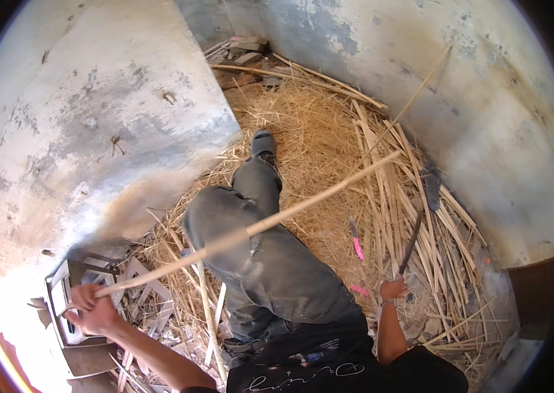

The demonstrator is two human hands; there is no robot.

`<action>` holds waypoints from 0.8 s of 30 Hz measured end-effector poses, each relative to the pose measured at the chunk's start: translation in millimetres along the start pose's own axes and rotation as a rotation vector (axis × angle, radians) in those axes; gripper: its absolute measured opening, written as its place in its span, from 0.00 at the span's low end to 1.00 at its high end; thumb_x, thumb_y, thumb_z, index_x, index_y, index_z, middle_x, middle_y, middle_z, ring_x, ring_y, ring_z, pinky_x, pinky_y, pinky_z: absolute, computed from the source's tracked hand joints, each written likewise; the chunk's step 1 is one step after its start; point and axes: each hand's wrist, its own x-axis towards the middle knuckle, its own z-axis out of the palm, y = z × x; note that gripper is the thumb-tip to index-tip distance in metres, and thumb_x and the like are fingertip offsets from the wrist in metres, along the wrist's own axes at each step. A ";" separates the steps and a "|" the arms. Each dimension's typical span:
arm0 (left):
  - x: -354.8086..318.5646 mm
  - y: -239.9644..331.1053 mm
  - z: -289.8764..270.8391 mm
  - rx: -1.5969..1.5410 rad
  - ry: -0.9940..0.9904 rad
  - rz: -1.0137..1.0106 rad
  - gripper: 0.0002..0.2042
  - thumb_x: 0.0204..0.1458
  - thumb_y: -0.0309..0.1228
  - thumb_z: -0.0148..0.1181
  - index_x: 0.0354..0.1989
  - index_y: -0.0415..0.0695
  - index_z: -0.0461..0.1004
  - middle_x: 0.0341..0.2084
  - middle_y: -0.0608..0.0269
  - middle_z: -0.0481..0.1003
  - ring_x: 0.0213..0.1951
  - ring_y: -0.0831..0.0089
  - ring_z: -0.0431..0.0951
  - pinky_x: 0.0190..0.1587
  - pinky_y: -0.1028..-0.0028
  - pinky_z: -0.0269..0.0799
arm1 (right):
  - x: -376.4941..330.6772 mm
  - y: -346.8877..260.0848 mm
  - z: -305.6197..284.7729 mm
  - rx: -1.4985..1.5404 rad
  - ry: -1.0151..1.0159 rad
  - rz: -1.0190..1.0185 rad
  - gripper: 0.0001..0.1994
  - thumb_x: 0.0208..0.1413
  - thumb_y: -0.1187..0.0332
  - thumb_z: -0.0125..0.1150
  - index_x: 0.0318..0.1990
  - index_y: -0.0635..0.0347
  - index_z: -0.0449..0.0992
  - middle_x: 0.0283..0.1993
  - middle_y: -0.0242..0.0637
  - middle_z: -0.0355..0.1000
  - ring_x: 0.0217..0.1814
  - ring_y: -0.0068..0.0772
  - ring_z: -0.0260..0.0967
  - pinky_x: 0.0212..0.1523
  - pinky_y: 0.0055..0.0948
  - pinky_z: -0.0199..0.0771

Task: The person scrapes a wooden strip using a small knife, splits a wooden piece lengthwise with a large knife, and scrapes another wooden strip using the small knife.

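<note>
My left hand (91, 312), at the lower left, is closed round one end of a long pale bamboo strip (303, 209). The strip slants up to the right across my legs, its far end over the heap of strips. On the right, my right hand (393, 289) grips a long, dark-bladed knife (411, 245) that points upward. Left of that blade, a small knife with a pink handle (357, 245) lies on the shavings. Close to my right hand is another pink piece (359, 289), whose kind I cannot make out.
Split bamboo strips (398, 196) lie heaped along the right wall. Thin shavings (309, 128) cover the floor around my outstretched leg. A stained wall panel (113, 131) stands at left, above a metal frame (60, 308). Broken bricks (247, 49) sit in the far corner.
</note>
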 end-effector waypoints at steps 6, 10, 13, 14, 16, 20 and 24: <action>-78.8 5.5 -66.8 -0.020 0.241 0.056 0.25 0.61 0.53 0.50 0.18 0.53 0.52 0.14 0.72 0.49 0.16 0.75 0.47 0.22 0.71 0.44 | -43.1 -140.4 -110.1 1.203 -0.747 -0.602 0.22 0.66 0.58 0.61 0.58 0.67 0.74 0.46 0.46 0.78 0.43 0.31 0.77 0.46 0.33 0.79; -106.8 0.6 -77.8 0.021 0.325 0.008 0.26 0.62 0.51 0.51 0.18 0.52 0.51 0.14 0.71 0.49 0.17 0.75 0.48 0.24 0.72 0.47 | -112.0 -225.0 -253.5 1.635 -1.218 -0.728 0.21 0.70 0.60 0.57 0.61 0.67 0.71 0.48 0.45 0.78 0.40 0.26 0.77 0.45 0.28 0.79; -118.0 -5.9 -74.7 0.072 0.320 -0.006 0.26 0.65 0.50 0.51 0.18 0.51 0.50 0.15 0.70 0.50 0.18 0.75 0.50 0.26 0.72 0.49 | -140.1 -262.3 -300.8 1.753 -1.298 -0.946 0.22 0.70 0.63 0.58 0.64 0.67 0.66 0.48 0.46 0.79 0.38 0.26 0.76 0.44 0.27 0.79; -121.2 -8.0 -68.0 0.083 0.348 -0.005 0.27 0.65 0.50 0.52 0.19 0.51 0.50 0.16 0.69 0.50 0.19 0.75 0.50 0.25 0.72 0.49 | -147.3 -270.5 -311.8 1.807 -1.326 -1.093 0.24 0.69 0.64 0.58 0.66 0.67 0.64 0.49 0.47 0.79 0.38 0.26 0.76 0.43 0.27 0.79; -123.9 -0.8 -74.9 0.100 0.292 -0.063 0.26 0.65 0.52 0.53 0.20 0.49 0.53 0.17 0.69 0.51 0.21 0.73 0.54 0.29 0.71 0.56 | -162.9 -280.5 -343.7 1.757 -1.367 -1.122 0.23 0.69 0.66 0.58 0.67 0.66 0.63 0.48 0.47 0.79 0.37 0.26 0.76 0.42 0.26 0.78; -109.9 36.8 -89.4 0.603 0.314 -0.141 0.23 0.65 0.52 0.51 0.45 0.38 0.71 0.37 0.55 0.77 0.43 0.61 0.76 0.52 0.65 0.71 | -167.8 -293.6 -356.9 1.740 -1.398 -1.129 0.17 0.70 0.71 0.55 0.63 0.64 0.66 0.44 0.45 0.80 0.35 0.26 0.76 0.38 0.26 0.78; -82.8 91.8 -92.5 1.656 0.368 0.449 0.29 0.66 0.49 0.49 0.64 0.36 0.66 0.58 0.49 0.72 0.60 0.62 0.72 0.64 0.62 0.63 | -159.7 -293.8 -367.3 1.677 -1.298 -1.164 0.14 0.70 0.70 0.55 0.59 0.63 0.70 0.41 0.43 0.79 0.33 0.26 0.75 0.35 0.25 0.77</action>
